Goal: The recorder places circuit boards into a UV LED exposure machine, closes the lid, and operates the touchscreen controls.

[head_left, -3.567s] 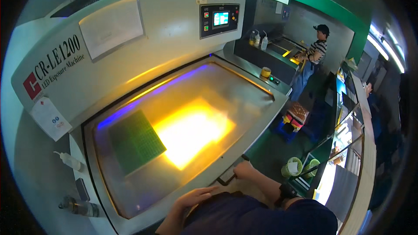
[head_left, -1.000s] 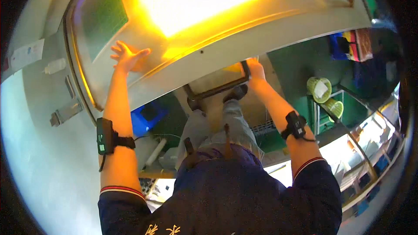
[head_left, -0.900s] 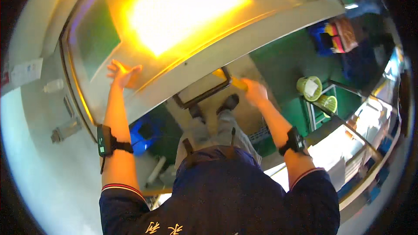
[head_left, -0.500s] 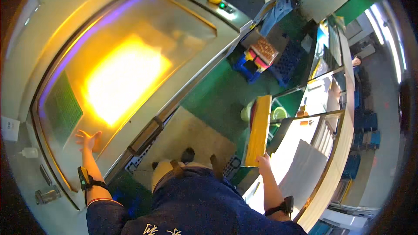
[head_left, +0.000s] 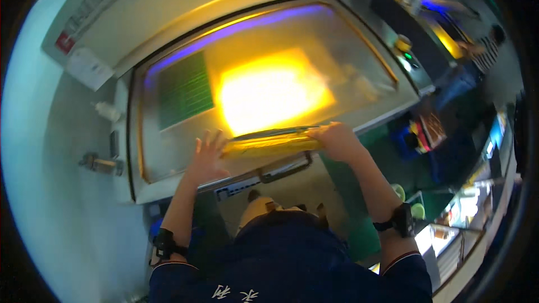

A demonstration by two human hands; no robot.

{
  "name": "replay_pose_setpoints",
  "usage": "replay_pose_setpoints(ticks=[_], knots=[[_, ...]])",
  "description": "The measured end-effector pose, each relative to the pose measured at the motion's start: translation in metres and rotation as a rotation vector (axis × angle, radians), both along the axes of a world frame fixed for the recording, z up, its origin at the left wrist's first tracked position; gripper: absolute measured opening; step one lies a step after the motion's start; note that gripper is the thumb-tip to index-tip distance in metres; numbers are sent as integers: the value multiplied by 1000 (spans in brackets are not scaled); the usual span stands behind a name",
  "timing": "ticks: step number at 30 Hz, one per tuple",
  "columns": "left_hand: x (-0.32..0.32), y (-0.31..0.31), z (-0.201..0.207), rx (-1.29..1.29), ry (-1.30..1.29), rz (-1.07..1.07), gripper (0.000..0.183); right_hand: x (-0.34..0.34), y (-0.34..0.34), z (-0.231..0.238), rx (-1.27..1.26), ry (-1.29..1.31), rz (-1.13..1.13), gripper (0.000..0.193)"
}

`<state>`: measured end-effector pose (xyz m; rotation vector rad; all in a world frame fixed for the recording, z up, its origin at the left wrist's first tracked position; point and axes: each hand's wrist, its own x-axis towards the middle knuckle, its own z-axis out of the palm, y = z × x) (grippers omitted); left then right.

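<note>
A: Hands first, pls. What are they doing?

B: Left hand (head_left: 206, 156) lies flat w/ fingers spread wide on the near part of the glass bed (head_left: 168, 151) of a big exposure machine (head_left: 224, 0); it grips nothing. Its fingertips sit just beside the left end of a yellow panel (head_left: 269, 143).

A: And the right?

B: Right hand (head_left: 336, 139) is curled closed on the panel's right end, holding it.

A: Where's the panel exactly?

B: Near edge of the bed, lengthwise left to right, between both hands, just beyond a dark handle (head_left: 285, 169). Can't tell if it rests on the glass or is raised.

A: Anything else on the bed?

B: Bright yellow glow (head_left: 272, 91) in the middle; green board (head_left: 185, 90) on the far left side, well apart from the panel. Another person (head_left: 477, 50) stands far right, blurred.
</note>
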<state>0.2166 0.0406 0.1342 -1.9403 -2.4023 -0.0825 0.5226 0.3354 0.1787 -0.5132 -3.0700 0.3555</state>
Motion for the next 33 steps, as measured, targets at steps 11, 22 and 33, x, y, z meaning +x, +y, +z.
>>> replay_pose_setpoints(ticks=[11, 22, 33], knots=[[-115, -143, -22, -451, -346, 407, 75, -244, -121, -87, -147, -325, 449, 59], [-458, -10, -26, -443, -386, 439, 69, -568, 0, -84, -242, -385, 356, 75], [-720, 90, -121, -40, -241, 506, 56, -801, 106, -140, 52, -150, 271, 83]])
